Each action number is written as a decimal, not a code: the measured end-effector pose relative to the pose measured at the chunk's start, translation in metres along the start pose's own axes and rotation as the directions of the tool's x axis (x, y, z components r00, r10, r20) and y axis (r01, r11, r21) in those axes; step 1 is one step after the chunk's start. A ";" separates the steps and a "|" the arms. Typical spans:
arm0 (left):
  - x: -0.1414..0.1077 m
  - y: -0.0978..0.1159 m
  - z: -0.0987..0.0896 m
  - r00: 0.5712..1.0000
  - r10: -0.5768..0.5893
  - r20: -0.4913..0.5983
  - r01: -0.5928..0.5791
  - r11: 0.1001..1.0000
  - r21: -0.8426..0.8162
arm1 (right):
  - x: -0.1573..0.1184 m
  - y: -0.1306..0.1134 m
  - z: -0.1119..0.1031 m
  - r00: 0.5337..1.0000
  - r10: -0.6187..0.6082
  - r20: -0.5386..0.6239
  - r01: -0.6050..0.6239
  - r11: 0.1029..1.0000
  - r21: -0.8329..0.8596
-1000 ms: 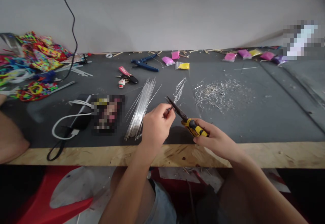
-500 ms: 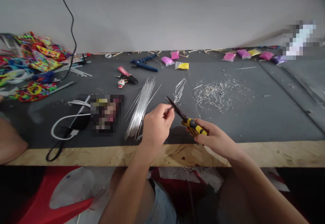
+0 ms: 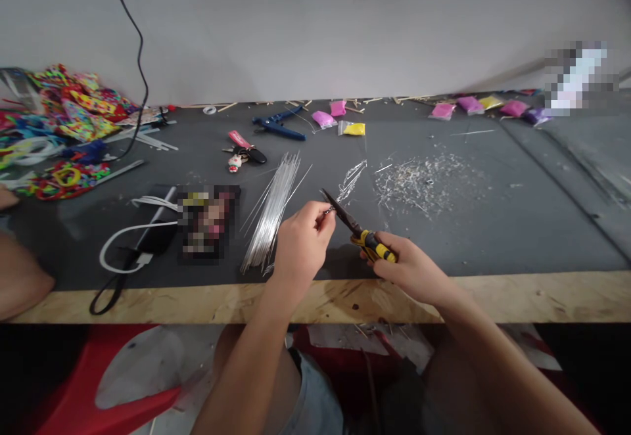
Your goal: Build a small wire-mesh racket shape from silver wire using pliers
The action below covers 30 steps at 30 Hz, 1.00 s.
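Note:
My left hand (image 3: 303,241) pinches one end of a twisted wire piece (image 3: 351,182), whose thin silvery loops stretch up and to the right past the fingers. In my right hand (image 3: 414,267) are yellow-and-black pliers (image 3: 372,243), gripped by the handles. Their dark jaws lie across the wire right beside my left fingertips; whether they touch it is hard to tell. Just left of my left hand lies a bundle of straight silvery wires (image 3: 273,215). A spread of short wire clippings (image 3: 431,182) covers the mat to the right.
Blue cutters (image 3: 280,126) and keys with a red tag (image 3: 239,139) lie behind the wires. Small pink, yellow and purple packets line the wall. White cable (image 3: 111,267) and colourful bags (image 3: 83,103) are on the left, near another person's arm (image 3: 22,271).
The wire loops have tilted further right and down. Both my hands and the pliers have shifted slightly left.

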<state>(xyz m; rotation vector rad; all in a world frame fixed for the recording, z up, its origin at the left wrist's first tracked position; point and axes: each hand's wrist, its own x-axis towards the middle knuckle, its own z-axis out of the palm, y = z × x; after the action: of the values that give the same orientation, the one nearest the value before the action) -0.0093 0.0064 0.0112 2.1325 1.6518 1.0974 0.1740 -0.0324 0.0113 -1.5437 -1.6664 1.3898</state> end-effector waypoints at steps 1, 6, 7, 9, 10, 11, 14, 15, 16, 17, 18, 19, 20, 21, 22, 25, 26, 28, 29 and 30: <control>0.000 0.000 0.000 1.000 0.001 0.008 -0.001 1.000 0.009 | 0.000 0.000 0.000 1.000 0.001 -0.005 -0.002 1.000 -0.007; 0.003 0.001 -0.006 0.996 0.089 0.026 -0.091 0.993 0.078 | 0.000 0.000 0.002 0.999 -0.003 -0.037 0.004 1.000 0.004; 0.003 0.002 -0.008 0.992 0.128 0.004 -0.128 0.987 0.097 | 0.001 0.000 0.003 0.999 -0.006 -0.045 0.007 1.000 0.010; 0.004 0.005 -0.012 0.977 0.195 -0.086 -0.183 0.974 0.131 | 0.002 0.002 0.003 0.998 -0.011 -0.066 0.012 1.000 0.015; 0.003 0.007 -0.014 0.964 0.221 -0.148 -0.201 0.970 0.139 | 0.003 0.003 0.003 0.997 -0.012 -0.076 0.014 1.000 0.018; 0.001 0.009 -0.016 0.947 0.242 -0.213 -0.217 0.967 0.135 | 0.004 0.004 0.002 0.997 -0.012 -0.083 0.014 1.000 0.025; -0.009 0.018 -0.014 0.900 0.262 -0.349 -0.272 0.962 0.021 | 0.007 0.007 0.001 0.995 -0.018 -0.097 0.023 0.998 0.057; -0.014 0.022 -0.010 0.902 0.231 -0.364 -0.271 0.961 -0.061 | 0.008 0.007 0.000 0.994 -0.026 -0.105 0.033 0.997 0.063; -0.020 0.026 -0.004 0.922 0.145 -0.360 -0.221 0.958 -0.180 | 0.008 0.006 0.000 0.992 -0.036 -0.118 0.043 0.997 0.065; -0.025 0.031 0.003 0.940 0.010 -0.342 -0.127 0.938 -0.322 | 0.009 0.006 0.000 0.990 -0.044 -0.133 0.053 0.997 0.063; -0.031 0.035 0.010 0.945 -0.142 -0.296 -0.004 0.896 -0.444 | 0.010 0.005 0.000 0.988 -0.049 -0.149 0.059 0.996 0.064; -0.036 0.040 0.018 0.932 -0.295 -0.210 0.141 0.831 -0.538 | 0.010 0.003 0.000 0.985 -0.051 -0.164 0.063 0.995 0.073; -0.040 0.044 0.026 0.914 -0.394 -0.092 0.264 0.752 -0.603 | 0.010 0.002 0.001 0.983 -0.049 -0.176 0.066 0.994 0.091; -0.044 0.048 0.033 0.897 -0.441 0.023 0.346 0.671 -0.656 | 0.011 0.001 0.002 0.982 -0.046 -0.183 0.068 0.990 0.120; -0.047 0.051 0.038 0.886 -0.439 0.149 0.405 0.578 -0.709 | 0.011 0.000 0.002 0.981 -0.044 -0.187 0.074 0.985 0.156; -0.052 0.057 0.046 0.846 -0.346 0.405 0.516 0.342 -0.785 | 0.013 0.000 0.006 0.980 -0.052 -0.193 0.102 0.961 0.255; -0.053 0.058 0.046 0.837 -0.308 0.452 0.537 0.299 -0.789 | 0.014 0.001 0.008 0.979 -0.055 -0.197 0.109 0.955 0.275; -0.053 0.058 0.044 0.824 -0.241 0.512 0.564 0.262 -0.783 | 0.016 0.002 0.011 0.977 -0.056 -0.207 0.119 0.944 0.306; -0.053 0.057 0.043 0.824 -0.217 0.523 0.566 0.264 -0.781 | 0.017 0.003 0.012 0.976 -0.057 -0.209 0.124 0.938 0.324; -0.052 0.055 0.042 0.829 -0.202 0.522 0.560 0.276 -0.782 | 0.018 0.004 0.013 0.976 -0.059 -0.208 0.129 0.930 0.345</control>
<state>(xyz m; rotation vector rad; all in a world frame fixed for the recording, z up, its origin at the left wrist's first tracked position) 0.0552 -0.0489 -0.0074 0.9666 0.8854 1.0286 0.1601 -0.0211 -0.0016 -1.3240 -1.2701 1.3543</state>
